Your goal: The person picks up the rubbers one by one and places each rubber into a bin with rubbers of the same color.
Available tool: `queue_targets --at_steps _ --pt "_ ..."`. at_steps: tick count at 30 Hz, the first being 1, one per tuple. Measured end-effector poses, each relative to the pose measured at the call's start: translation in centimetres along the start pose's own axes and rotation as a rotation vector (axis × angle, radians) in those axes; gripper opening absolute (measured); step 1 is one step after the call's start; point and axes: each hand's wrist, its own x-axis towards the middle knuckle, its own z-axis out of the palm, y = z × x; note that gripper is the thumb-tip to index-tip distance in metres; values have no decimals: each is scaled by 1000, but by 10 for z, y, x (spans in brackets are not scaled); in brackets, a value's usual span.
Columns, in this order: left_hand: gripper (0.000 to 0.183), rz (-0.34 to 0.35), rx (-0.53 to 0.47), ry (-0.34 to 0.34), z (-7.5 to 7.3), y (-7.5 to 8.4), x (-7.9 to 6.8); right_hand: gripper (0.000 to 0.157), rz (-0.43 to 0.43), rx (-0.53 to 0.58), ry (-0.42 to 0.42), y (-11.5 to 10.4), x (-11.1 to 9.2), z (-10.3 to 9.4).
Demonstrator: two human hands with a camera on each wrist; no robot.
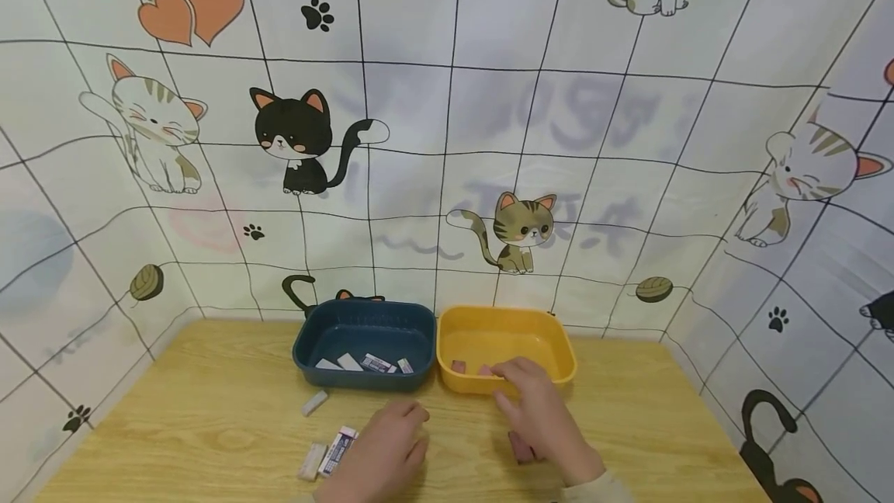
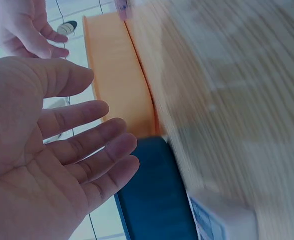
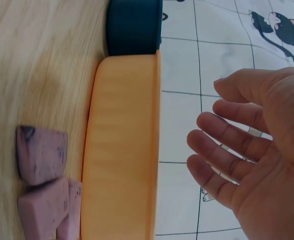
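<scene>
Pink blocks (image 3: 42, 156) lie on a wooden worktop (image 1: 230, 410) just in front of a yellow tray (image 1: 466, 383); the right-wrist view shows 3, leaning close together. At least 2 more pink pieces (image 1: 458, 366) rest inside the tray, near its front wall. The right hand (image 1: 536, 406) hangs over that front rim, its fingers spread apart and its palm bare. To the left, the person's left hand (image 1: 380, 449) hovers above the worktop, empty too, its fingers slightly bent and apart. Beside it lie 2 white blocks (image 1: 312, 461), 1 with a printed sleeve, while 1 smaller white piece (image 1: 315, 403) sits near a blue tray (image 1: 356, 380) holding 4 pale pieces (image 1: 349, 362). Cat-print cloth (image 1: 405, 177) backs the scene. The step in hand looks to be sorting by colour, midway through, with neither hand carrying anything. The next move would seem to call for the right fingers to drop back and pinch a pink block, and the left a white one.
</scene>
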Motion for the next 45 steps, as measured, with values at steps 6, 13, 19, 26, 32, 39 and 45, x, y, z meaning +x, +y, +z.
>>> queue_targets --at_steps 6,13,19,26,32,39,45 --pt "24 23 38 41 -4 -16 -10 33 23 9 -32 -10 -1 0" --pt "21 66 80 113 -3 -29 -17 31 -34 10 -34 -17 -2 1" --pt "20 76 119 155 -5 -36 -21 27 -52 21 -60 -24 -5 4" --pt "26 34 123 108 -11 -46 -30 28 -140 -30 -77 -27 -7 18" --pt "33 -30 74 6 -17 -55 -37 28 -204 -33 -53 -32 -12 26" --pt "41 -64 44 -107 -22 -61 -41 26 -198 11 -120 -38 -14 29" --pt "44 -82 28 -160 -25 -63 -43 22 -194 42 -196 -44 -16 30"
